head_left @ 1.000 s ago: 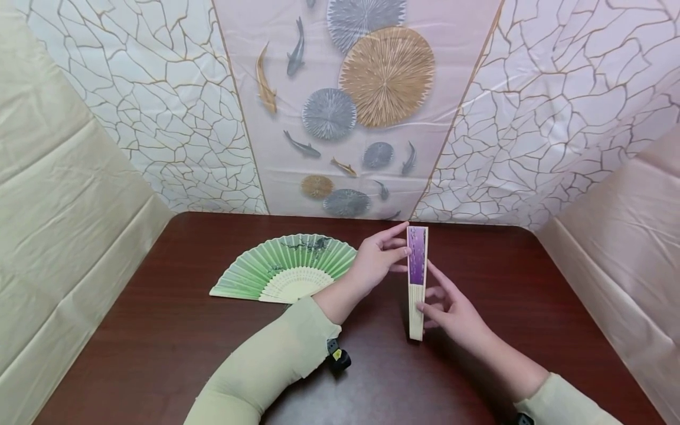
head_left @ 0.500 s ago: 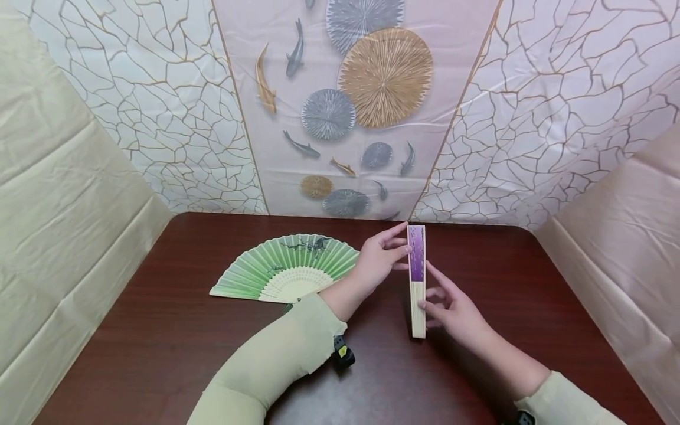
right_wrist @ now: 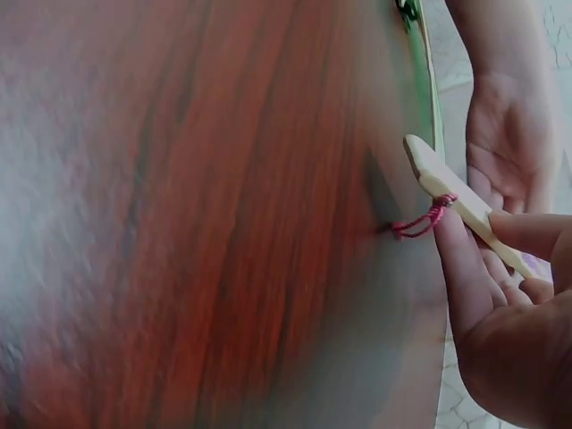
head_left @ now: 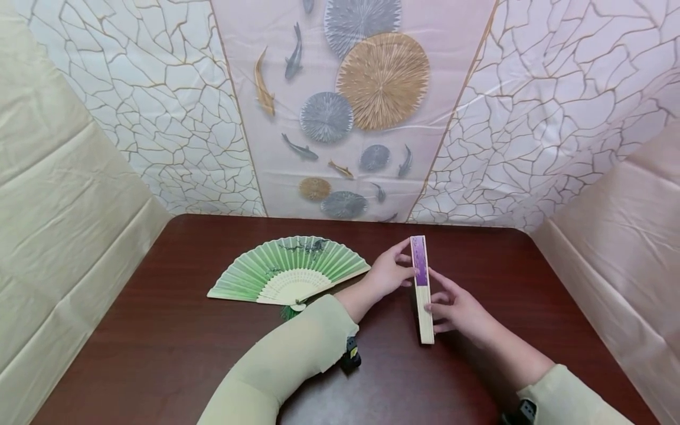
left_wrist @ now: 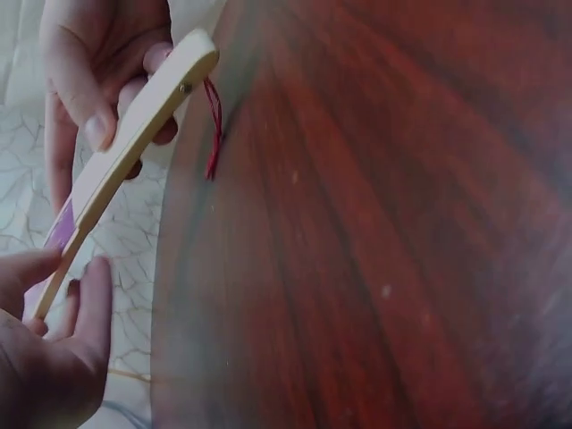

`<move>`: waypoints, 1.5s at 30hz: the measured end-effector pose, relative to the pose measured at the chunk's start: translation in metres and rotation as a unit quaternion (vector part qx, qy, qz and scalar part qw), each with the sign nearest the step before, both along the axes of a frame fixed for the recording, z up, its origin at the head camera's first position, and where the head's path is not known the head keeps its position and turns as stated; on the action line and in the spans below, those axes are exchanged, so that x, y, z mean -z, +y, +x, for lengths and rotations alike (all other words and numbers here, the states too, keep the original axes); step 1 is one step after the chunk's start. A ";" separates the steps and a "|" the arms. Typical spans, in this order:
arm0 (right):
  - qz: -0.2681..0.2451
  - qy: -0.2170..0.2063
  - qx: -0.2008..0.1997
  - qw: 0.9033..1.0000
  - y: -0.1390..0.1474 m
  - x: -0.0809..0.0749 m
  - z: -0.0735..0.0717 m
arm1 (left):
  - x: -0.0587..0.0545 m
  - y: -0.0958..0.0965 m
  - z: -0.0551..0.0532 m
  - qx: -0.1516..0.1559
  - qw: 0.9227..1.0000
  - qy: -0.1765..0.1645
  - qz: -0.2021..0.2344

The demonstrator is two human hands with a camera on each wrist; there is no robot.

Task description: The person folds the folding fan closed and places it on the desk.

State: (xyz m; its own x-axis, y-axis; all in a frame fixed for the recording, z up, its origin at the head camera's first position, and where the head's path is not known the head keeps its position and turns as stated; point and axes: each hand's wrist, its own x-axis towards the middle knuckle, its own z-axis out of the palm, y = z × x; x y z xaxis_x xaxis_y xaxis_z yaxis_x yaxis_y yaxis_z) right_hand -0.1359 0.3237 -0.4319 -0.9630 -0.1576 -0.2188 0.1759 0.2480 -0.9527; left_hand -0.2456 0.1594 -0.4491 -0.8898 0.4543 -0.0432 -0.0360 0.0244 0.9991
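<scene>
A folded hand fan [head_left: 422,262] with purple cloth and pale ribs is held between both hands, its lower end tilted toward the right. My left hand [head_left: 390,273] pinches the purple upper part, thumb on the near side. Lower down, my right hand [head_left: 463,313] grips the pale ribs between thumb and fingers. From the fan's pivot end hangs a dark red cord [left_wrist: 214,134], which also shows in the right wrist view. A green hand fan [head_left: 294,265], spread wide, lies on the table to the left, with a dark printed branch and a green tassel [head_left: 289,313] partly behind the left sleeve.
The dark red-brown wooden table [head_left: 159,354] has rounded far corners. A patterned cloth backdrop [head_left: 340,153] rises behind it, and beige cloth panels [head_left: 69,195] flank both sides. A black wrist device [head_left: 350,354] sits at the left cuff.
The purple fan's lower end has swung slightly to the right, with both hands still on it. My left arm has shifted right, uncovering the green fan's pivot and more of its right side.
</scene>
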 end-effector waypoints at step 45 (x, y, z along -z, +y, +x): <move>0.165 -0.056 -0.083 0.981 0.033 0.011 -0.031 | 0.002 0.009 -0.010 0.067 0.968 -0.080 -0.227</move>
State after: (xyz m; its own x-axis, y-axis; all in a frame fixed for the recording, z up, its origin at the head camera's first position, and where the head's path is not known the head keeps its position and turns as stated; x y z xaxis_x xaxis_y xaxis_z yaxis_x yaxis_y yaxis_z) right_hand -0.1666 0.3565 -0.4433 -0.8971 -0.2128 -0.3872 0.2058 0.5743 -0.7923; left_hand -0.2555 0.1683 -0.4506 -0.7893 0.4675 -0.3982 -0.1552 0.4754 0.8659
